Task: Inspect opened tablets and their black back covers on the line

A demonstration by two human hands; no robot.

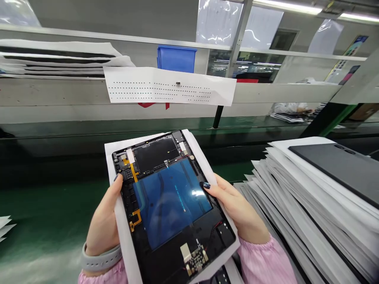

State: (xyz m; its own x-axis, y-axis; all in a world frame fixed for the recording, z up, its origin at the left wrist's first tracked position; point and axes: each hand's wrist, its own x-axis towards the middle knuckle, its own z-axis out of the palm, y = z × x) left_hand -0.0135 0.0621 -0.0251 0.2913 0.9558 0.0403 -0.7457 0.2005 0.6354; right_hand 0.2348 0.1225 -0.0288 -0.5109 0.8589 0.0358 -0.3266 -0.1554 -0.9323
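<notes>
An opened tablet (166, 165) shows its inside: a large blue-filmed battery (171, 201), orange flex cables and a small circuit board (197, 260) at the near end. A sheet of white foam paper (124, 232) lies beneath it. My left hand (105, 215) grips the left edge, thumb on the frame and fingers hidden underneath. On the opposite edge my right hand (237, 205) holds it, the thumb resting by the battery. Part of another opened tablet (219, 276) shows below the near edge.
To the right rises a tall stack of white sheets (308, 209) with a grey tablet cover (340, 167) on top. Behind runs a shelf with layered sheets (59, 59), a blue bin (176, 59) and a hanging paper (168, 86). The green bench (53, 225) extends left.
</notes>
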